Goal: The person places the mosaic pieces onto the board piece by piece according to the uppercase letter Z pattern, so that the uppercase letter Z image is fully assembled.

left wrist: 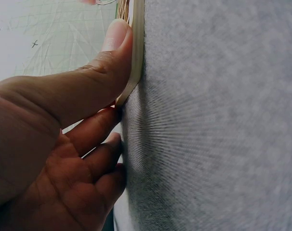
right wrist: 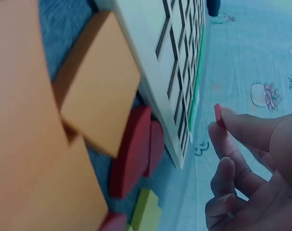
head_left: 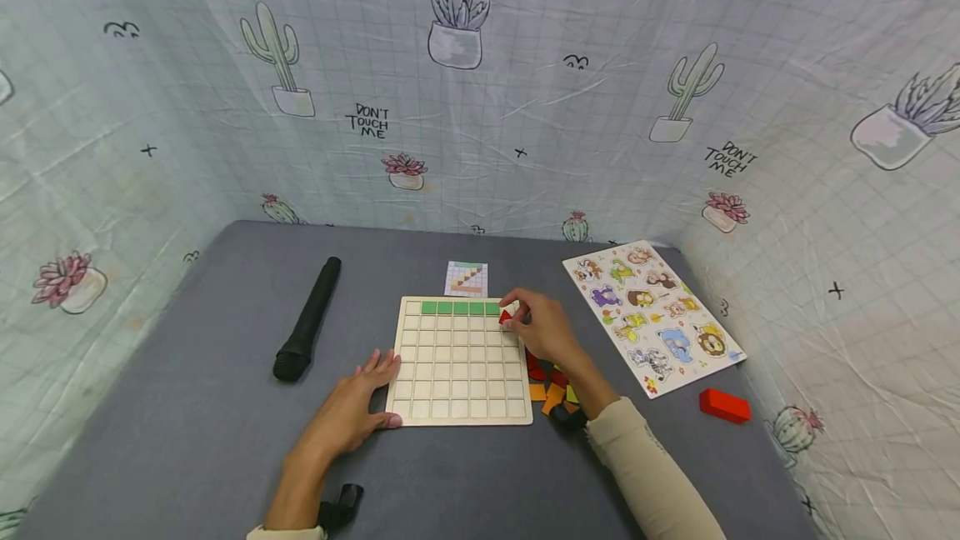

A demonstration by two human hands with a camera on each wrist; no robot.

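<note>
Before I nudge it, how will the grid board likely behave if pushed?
The grid board looks likely to stay stiff: its edges run straight. Tipping seems unlikely, as it lies broad and flat. The left hand touching its edge may resist sliding.

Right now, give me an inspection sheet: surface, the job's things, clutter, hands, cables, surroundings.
Surface: grey tabletop.
Job's things: grid board with green squares in its top row; pattern card behind it; loose orange, red and yellow pieces to its right.
Clutter: black microphone on the left; animal sheet and red block on the right.
Hands: left hand rests at the board's near-left corner; right hand pinches a small red piece over the far-right corner.
Cables: nothing seen.
Surroundings: cactus-print cloth behind and at both sides.
</note>
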